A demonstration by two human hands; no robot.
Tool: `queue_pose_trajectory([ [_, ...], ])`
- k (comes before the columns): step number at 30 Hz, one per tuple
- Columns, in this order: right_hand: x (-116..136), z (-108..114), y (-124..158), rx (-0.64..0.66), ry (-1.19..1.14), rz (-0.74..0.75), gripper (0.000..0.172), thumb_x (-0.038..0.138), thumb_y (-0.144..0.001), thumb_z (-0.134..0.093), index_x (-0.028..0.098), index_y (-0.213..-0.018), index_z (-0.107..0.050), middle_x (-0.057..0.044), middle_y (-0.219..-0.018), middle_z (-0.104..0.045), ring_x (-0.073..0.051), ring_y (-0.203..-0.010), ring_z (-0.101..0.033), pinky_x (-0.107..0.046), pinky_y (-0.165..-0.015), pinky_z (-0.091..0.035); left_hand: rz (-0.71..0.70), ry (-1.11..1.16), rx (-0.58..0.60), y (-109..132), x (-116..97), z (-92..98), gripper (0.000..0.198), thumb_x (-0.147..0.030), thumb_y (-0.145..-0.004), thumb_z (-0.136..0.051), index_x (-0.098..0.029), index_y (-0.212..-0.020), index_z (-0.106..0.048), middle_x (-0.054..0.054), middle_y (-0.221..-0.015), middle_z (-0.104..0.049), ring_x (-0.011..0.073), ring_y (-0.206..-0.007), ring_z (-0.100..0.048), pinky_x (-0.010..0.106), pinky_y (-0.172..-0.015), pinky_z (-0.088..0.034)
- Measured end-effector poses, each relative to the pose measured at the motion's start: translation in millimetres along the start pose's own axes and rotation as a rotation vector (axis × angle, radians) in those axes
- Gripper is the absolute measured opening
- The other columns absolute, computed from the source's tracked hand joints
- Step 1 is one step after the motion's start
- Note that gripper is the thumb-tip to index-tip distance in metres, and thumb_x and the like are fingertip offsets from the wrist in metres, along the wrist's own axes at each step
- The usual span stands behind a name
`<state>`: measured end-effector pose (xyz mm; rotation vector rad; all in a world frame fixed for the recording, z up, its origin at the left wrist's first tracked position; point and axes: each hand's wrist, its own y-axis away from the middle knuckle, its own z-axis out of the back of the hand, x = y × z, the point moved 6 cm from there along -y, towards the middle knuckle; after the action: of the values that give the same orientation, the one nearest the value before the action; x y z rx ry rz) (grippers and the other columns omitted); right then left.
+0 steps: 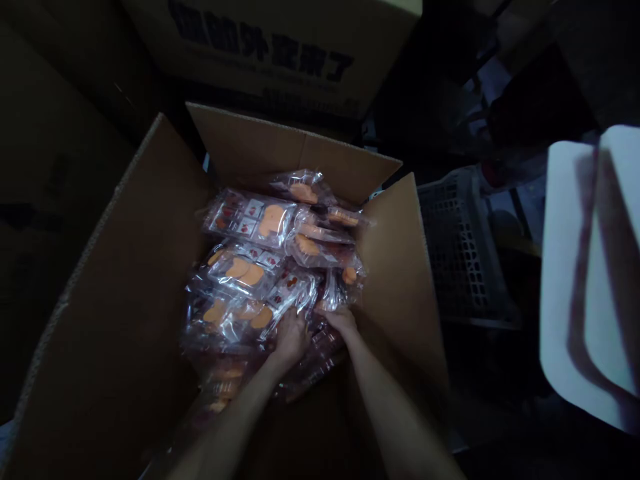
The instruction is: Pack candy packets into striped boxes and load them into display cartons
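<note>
Both my arms reach down into a deep cardboard box (395, 267) holding a heap of clear plastic packets (240, 270). Inside the packets are orange flat shapes and small cards with red pictures. My left hand (293, 333) has its fingers closed on the edge of a packet (290, 290) near the middle of the heap. Just to its right, my right hand (340, 320) pinches the gathered plastic of another packet (333, 290). Some fingertips are hidden by the shiny wrapping and the dim light.
The box's flaps (295, 147) stand up around the heap. Behind it is a larger carton (280, 47) with dark printed characters. A grey plastic crate (460, 247) stands to the right, and a white rounded object (565, 280) juts in at the right edge.
</note>
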<state>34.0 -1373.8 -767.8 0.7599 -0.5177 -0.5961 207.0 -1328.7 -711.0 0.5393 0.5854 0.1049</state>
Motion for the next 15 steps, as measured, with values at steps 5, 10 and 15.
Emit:
queue_pose_trajectory([
  [5, 1, -18, 1, -0.055, 0.109, -0.106, 0.080, 0.041, -0.068, -0.072, 0.005, -0.134, -0.042, -0.024, -0.117, -0.065, -0.036, -0.111, -0.063, -0.042, -0.088, -0.049, 0.012, -0.039, 0.038, 12, -9, -15.2, 0.046, -0.036, -0.082, -0.059, -0.015, -0.122, -0.055, 0.018, -0.137, -0.050, 0.0363, -0.130, -0.041, 0.050, -0.104, -0.036],
  [10, -6, -16, 12, -0.158, 0.136, -0.122, 0.073, 0.037, -0.074, -0.066, 0.007, -0.132, -0.034, -0.023, -0.116, -0.065, -0.032, -0.110, -0.063, -0.039, -0.086, -0.049, -0.011, 0.036, 0.308, 43, -14, -66.8, 0.105, -0.038, -0.056, -0.081, -0.010, -0.145, -0.034, 0.022, -0.144, -0.044, 0.0404, -0.132, -0.041, 0.047, -0.104, -0.040],
  [15, -18, -11, 26, -0.197, 0.163, -0.099, 0.066, 0.038, -0.076, -0.065, 0.009, -0.127, -0.036, -0.023, -0.112, -0.066, -0.033, -0.103, -0.066, -0.039, -0.082, -0.049, 0.104, 0.064, 0.309, 66, -8, -106.4, 0.099, -0.021, -0.066, -0.069, -0.009, -0.150, -0.019, 0.023, -0.153, -0.031, 0.0355, -0.132, -0.046, 0.041, -0.102, -0.043],
])
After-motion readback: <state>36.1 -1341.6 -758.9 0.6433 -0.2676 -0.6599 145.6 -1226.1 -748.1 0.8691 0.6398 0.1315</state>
